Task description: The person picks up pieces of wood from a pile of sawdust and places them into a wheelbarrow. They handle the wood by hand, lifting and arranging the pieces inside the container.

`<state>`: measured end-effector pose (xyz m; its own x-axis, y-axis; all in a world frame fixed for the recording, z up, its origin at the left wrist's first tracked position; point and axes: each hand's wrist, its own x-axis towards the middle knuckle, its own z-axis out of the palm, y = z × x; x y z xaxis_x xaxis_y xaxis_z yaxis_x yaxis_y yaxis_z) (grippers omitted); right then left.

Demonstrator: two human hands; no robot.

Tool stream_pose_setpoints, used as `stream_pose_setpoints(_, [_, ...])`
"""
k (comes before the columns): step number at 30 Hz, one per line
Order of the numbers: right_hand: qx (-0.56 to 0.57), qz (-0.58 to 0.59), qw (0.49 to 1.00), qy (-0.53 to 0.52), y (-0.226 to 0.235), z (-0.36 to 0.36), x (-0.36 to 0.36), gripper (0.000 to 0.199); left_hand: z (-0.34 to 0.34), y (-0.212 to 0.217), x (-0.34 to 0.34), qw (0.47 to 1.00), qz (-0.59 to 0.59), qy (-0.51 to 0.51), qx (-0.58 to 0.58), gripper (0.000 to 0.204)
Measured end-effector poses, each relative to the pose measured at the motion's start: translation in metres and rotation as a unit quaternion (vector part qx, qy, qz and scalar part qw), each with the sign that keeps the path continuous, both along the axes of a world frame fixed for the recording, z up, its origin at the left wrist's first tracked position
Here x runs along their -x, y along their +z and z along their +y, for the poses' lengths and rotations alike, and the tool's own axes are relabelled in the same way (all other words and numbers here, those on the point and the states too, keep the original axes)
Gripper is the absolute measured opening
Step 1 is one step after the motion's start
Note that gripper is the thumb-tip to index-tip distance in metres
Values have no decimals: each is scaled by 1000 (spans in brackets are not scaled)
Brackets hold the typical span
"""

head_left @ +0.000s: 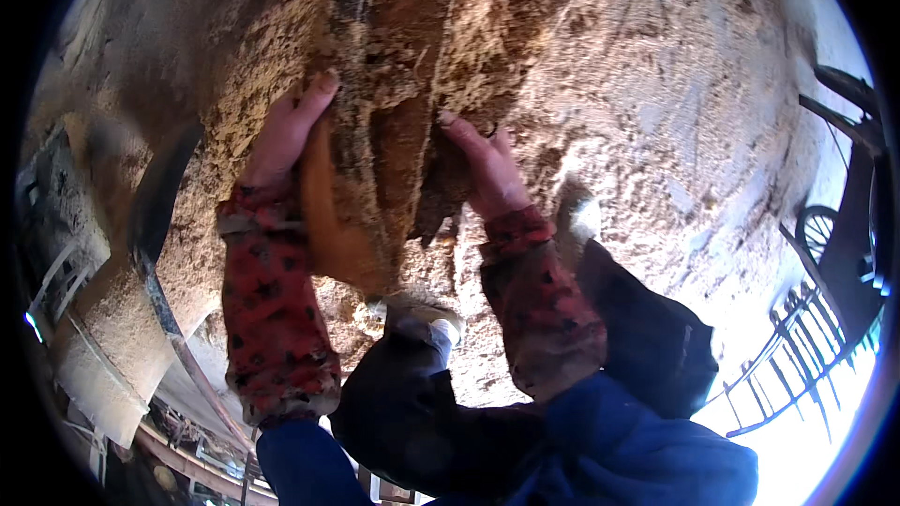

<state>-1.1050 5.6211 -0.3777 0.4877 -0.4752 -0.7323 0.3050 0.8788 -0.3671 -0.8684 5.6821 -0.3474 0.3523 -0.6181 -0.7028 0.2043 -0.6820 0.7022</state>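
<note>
The ground [675,103] here is covered all over with sawdust and wood chips, pale and rough, and at the right edge stands a dark metal frame with a wheel [825,225]. In the middle lie several wooden slabs [403,84], brown and coated with sawdust, stacked close side by side and running away from the person. The step in hand, as I judge it, is taking hold of these slabs to lift or pull them from the heap; the next move would call for a firm grip on both sides and a lift together. The left hand [281,141] lies on the left edge of the slabs with fingers stretched and only a little bent, pressing rather than closed. The right hand [487,164] touches the right side, fingers curved onto the wood, partly open. Both sleeves are red with dark pattern, and below them the dark trousers and a pale shoe [577,215] show.
</note>
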Motion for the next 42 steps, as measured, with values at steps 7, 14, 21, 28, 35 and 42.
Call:
stream_pose_setpoints(7, [-27, 3, 999, -27, 87, 3, 23, 71, -24, 122, 17, 993, -79, -89, 17, 59])
stream_pose_setpoints(14, [43, 68, 997, 13, 211, 1, 70, 34, -31, 224, 61, 988, -74, -128, 41, 57])
stream_pose_setpoints(21, [81, 38, 995, -49, 335, 16, 107, 35, -27, 347, 94, 984, -53, -160, 49, 51])
stream_pose_setpoints(28, [54, 73, 996, -21, 483, -9, 141, 28, -53, 482, 130, 979, -70, -175, 79, 46])
stream_pose_setpoints(35, [106, 4, 993, -45, 533, -68, 172, 47, -117, 586, 154, 973, -104, -189, 78, 58])
stream_pose_setpoints(42, [199, 74, 977, 12, 578, -146, 180, 67, -195, 645, 155, 978, -98, -181, 32, 69])
